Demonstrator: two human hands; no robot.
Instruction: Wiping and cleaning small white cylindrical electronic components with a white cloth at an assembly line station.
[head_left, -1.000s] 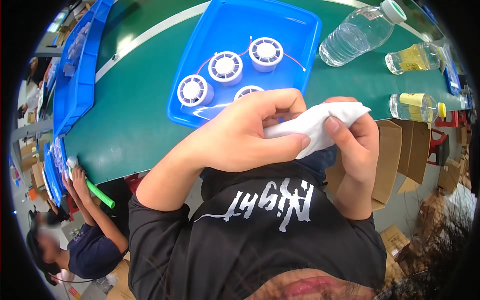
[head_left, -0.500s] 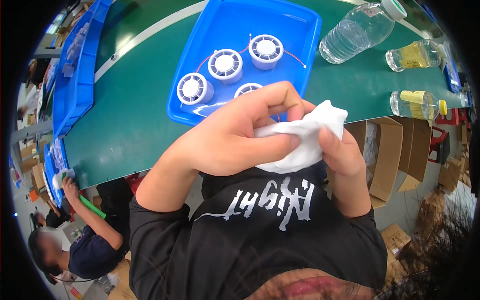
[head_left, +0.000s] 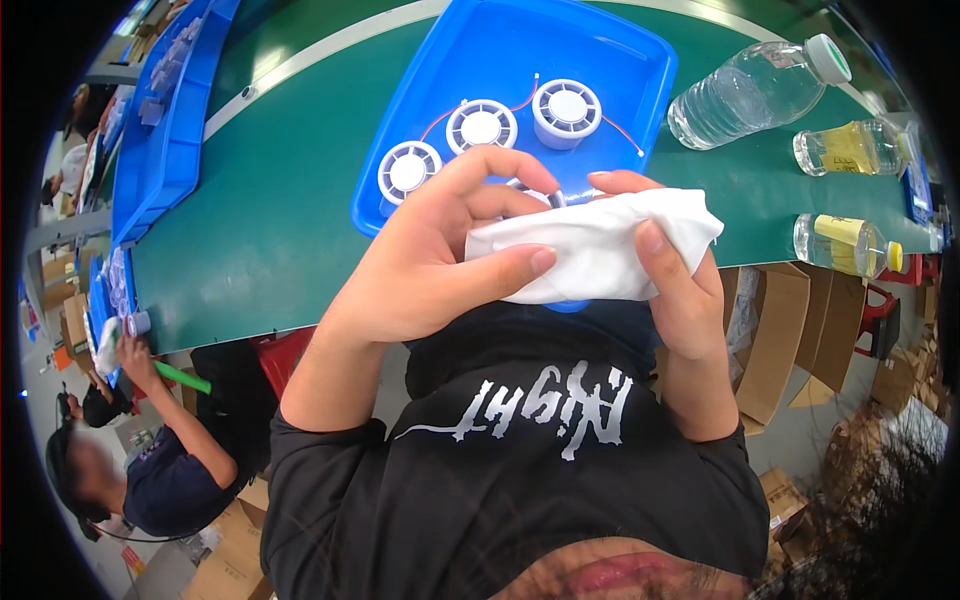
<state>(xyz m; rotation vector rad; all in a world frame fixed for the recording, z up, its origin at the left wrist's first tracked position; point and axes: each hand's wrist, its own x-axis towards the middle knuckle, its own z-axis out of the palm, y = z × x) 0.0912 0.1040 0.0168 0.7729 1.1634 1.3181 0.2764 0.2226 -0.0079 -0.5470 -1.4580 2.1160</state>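
Left grip [head_left: 425,245] curled, pinching; right grip [head_left: 688,290] likewise

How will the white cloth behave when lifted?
The white cloth is probably floppy, given its soft folds between the left hand and right hand. It looks thin, so likely light, though anything wrapped inside would be hidden.

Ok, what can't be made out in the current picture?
Head view:
What, if anything, the white cloth wraps: covered by its folds.
Fingers of the right hand: mostly behind the cloth.
Fourth round white unit: mostly hidden by the left hand.
Blue tray, far edge: partly cut off by the top border.
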